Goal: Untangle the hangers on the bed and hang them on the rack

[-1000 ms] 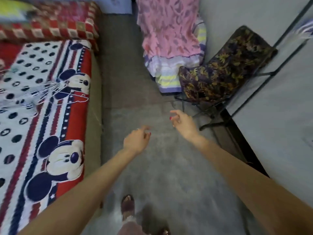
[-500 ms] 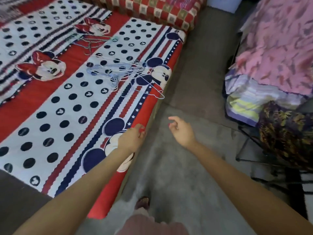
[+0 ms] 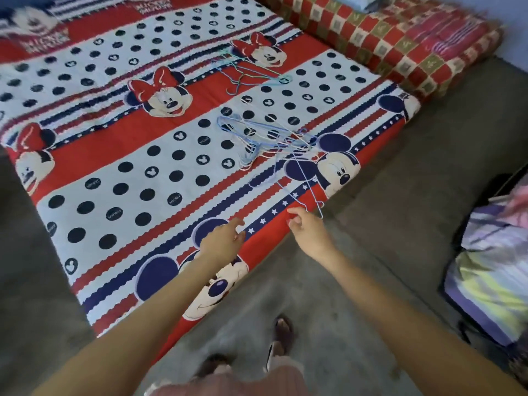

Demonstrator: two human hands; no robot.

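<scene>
Both hands reach loose-fingered and empty, the left hand (image 3: 223, 241) and right hand (image 3: 307, 231), toward the tangled hangers (image 3: 268, 144) at twelve o'clock on the bed (image 3: 114, 138), presumably to start separating them.

We see grey concrete floor (image 3: 357, 281), red checkered folded quilt (image 3: 400, 35) against pale blue wall (image 3: 514, 27), striped cloth pile (image 3: 491, 281) at right edge.

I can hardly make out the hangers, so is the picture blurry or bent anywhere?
Head view: soft all over, so the near tangle of hangers and the farther tangle show only as thin pale wires; wide-angle lens bows the bed edges; light is even, no glare; both hands slightly smeared.
</scene>
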